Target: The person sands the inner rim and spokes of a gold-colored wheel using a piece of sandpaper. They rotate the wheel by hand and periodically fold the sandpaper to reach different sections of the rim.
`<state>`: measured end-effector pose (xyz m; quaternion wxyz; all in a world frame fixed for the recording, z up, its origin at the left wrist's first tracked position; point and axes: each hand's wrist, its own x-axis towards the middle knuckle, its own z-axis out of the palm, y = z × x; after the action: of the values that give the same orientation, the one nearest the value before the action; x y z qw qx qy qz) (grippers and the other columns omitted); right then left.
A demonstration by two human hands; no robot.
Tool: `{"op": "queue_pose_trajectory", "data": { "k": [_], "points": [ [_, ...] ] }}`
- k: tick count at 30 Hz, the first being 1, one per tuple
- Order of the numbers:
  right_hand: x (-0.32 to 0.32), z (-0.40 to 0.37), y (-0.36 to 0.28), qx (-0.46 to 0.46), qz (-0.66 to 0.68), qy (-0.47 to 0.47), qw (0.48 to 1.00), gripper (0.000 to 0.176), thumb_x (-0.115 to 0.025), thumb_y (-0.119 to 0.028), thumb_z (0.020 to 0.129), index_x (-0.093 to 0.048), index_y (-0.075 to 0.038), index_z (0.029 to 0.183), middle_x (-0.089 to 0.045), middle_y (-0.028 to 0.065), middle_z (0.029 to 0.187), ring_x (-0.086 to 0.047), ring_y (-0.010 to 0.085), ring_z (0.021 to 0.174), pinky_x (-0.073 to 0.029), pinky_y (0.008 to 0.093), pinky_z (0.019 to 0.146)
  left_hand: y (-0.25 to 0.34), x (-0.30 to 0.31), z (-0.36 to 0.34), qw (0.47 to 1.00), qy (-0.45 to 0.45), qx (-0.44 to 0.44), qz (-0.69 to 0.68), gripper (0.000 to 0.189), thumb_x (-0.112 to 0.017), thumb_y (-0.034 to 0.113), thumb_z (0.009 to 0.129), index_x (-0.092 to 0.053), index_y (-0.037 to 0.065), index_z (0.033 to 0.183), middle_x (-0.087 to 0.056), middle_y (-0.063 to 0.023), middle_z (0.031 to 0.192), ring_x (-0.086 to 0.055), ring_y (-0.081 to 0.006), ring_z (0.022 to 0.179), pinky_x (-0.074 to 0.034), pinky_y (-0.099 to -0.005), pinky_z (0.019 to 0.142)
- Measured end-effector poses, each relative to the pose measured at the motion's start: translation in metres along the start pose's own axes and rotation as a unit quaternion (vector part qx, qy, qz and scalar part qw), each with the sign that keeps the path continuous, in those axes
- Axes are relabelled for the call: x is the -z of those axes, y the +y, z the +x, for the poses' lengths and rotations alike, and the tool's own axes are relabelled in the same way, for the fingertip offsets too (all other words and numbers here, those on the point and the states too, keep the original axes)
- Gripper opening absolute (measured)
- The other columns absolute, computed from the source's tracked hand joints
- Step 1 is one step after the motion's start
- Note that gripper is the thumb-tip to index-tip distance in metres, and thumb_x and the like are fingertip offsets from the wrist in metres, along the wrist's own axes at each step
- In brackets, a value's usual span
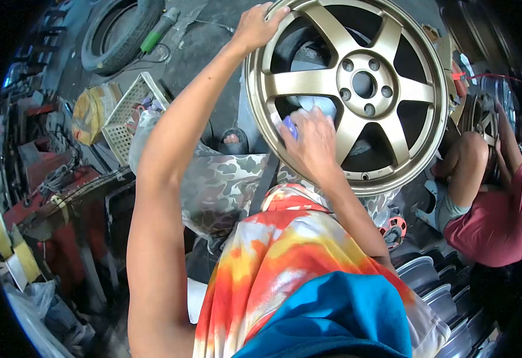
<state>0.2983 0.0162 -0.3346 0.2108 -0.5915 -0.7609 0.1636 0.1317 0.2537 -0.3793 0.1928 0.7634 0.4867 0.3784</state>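
Note:
A gold five-spoke alloy wheel (362,83) stands upright on my lap, its face towards me. My left hand (256,27) grips the rim at its top left edge. My right hand (311,143) presses a small blue and white pad (289,125) against the lower left spoke area. My camouflage trousers (225,185) show under the wheel.
Another person in a red shirt (493,215) sits at the right with another wheel. A tyre (121,33) and a green tool (153,39) lie on the floor at the upper left, next to a white basket (126,116). Silver rims (434,280) are stacked at the lower right. Red machinery (52,197) stands at the left.

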Motion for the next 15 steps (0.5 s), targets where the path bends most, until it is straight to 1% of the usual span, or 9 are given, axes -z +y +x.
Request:
{"op": "queue_pose_trajectory", "data": {
  "k": [2,4,5,6,8,9,12,13,15],
  "points": [
    [0.008,-0.006,0.001,0.004,-0.019,-0.026,0.999,0.021,-0.074,-0.026,0.085,-0.072,-0.005,0.085,-0.071,0.0127,0.093,-0.062,0.0325,0.096,-0.045,0.0479,0.081,-0.007,0.002,0.002,1.0,-0.005,-0.02,-0.009,0.034,-0.053,0.028,0.104,-0.067,0.002,0.121,-0.067,-0.0258,0.119,-0.06,-0.0468,0.113,-0.048,-0.0509,0.098],
    [-0.002,-0.007,0.002,0.023,0.002,0.063,0.998,0.021,-0.075,-0.026,0.085,-0.072,-0.005,0.086,-0.071,0.0128,0.092,-0.062,0.0335,0.096,-0.045,0.048,0.083,-0.026,-0.011,0.002,0.997,0.036,-0.058,0.027,0.036,-0.054,0.028,0.104,-0.066,0.001,0.122,-0.067,-0.0265,0.12,-0.06,-0.046,0.116,-0.048,-0.0507,0.099],
    [-0.02,-0.003,0.006,0.046,0.014,0.144,0.988,0.02,-0.075,-0.025,0.086,-0.072,-0.006,0.089,-0.071,0.0133,0.094,-0.063,0.0362,0.097,-0.045,0.0492,0.084,-0.029,-0.014,0.002,0.998,0.043,-0.042,0.023,0.038,-0.056,0.03,0.103,-0.066,-0.001,0.122,-0.067,-0.0276,0.121,-0.06,-0.0457,0.118,-0.047,-0.0504,0.1],
    [-0.024,-0.002,0.007,0.039,0.013,0.145,0.988,0.02,-0.075,-0.025,0.086,-0.072,-0.006,0.089,-0.071,0.0133,0.094,-0.063,0.0362,0.097,-0.045,0.0492,0.084,-0.024,-0.012,0.002,0.998,0.038,-0.044,0.021,0.038,-0.056,0.03,0.103,-0.066,-0.001,0.122,-0.067,-0.0276,0.121,-0.06,-0.0457,0.118,-0.047,-0.0504,0.1],
    [-0.025,-0.002,0.003,0.03,-0.014,0.146,0.989,0.02,-0.075,-0.025,0.086,-0.072,-0.006,0.092,-0.072,0.0152,0.097,-0.064,0.0393,0.101,-0.046,0.0518,0.088,-0.015,-0.005,0.002,1.0,0.027,-0.005,0.0,0.041,-0.057,0.032,0.102,-0.066,-0.002,0.121,-0.067,-0.0285,0.121,-0.06,-0.0461,0.118,-0.048,-0.0506,0.1],
    [-0.003,-0.006,0.001,-0.017,0.031,0.01,0.999,0.021,-0.074,-0.025,0.087,-0.072,-0.005,0.092,-0.072,0.0178,0.1,-0.064,0.0405,0.103,-0.047,0.0549,0.09,-0.01,-0.003,0.004,1.0,0.017,0.008,-0.007,0.042,-0.057,0.035,0.102,-0.067,-0.001,0.121,-0.067,-0.0289,0.119,-0.06,-0.047,0.117,-0.048,-0.0509,0.099],
    [0.006,-0.013,0.002,0.016,0.015,0.036,0.999,0.021,-0.073,-0.024,0.087,-0.07,-0.003,0.089,-0.071,0.0198,0.098,-0.064,0.0405,0.1,-0.048,0.055,0.09,-0.005,0.0,0.005,1.0,0.02,0.015,-0.002,0.041,-0.056,0.036,0.102,-0.068,0.001,0.121,-0.068,-0.0289,0.118,-0.06,-0.0472,0.116,-0.049,-0.0509,0.098],
    [0.004,-0.008,0.001,0.0,0.053,0.022,0.998,0.022,-0.072,-0.022,0.087,-0.07,-0.001,0.087,-0.071,0.0225,0.095,-0.064,0.0433,0.096,-0.049,0.0535,0.086,-0.006,-0.003,0.0,1.0,0.019,0.02,-0.006,0.041,-0.056,0.036,0.102,-0.068,0.001,0.121,-0.068,-0.0289,0.118,-0.06,-0.0472,0.116,-0.049,-0.0509,0.098],
    [-0.004,0.006,-0.001,-0.02,0.071,0.029,0.997,0.022,-0.071,-0.022,0.087,-0.069,0.0,0.086,-0.07,0.0238,0.093,-0.064,0.0442,0.094,-0.05,0.0527,0.085,-0.004,0.001,0.004,1.0,0.004,0.026,-0.002,0.041,-0.055,0.036,0.102,-0.068,0.002,0.12,-0.067,-0.0283,0.118,-0.06,-0.0472,0.117,-0.048,-0.0506,0.098]
  ]
}}
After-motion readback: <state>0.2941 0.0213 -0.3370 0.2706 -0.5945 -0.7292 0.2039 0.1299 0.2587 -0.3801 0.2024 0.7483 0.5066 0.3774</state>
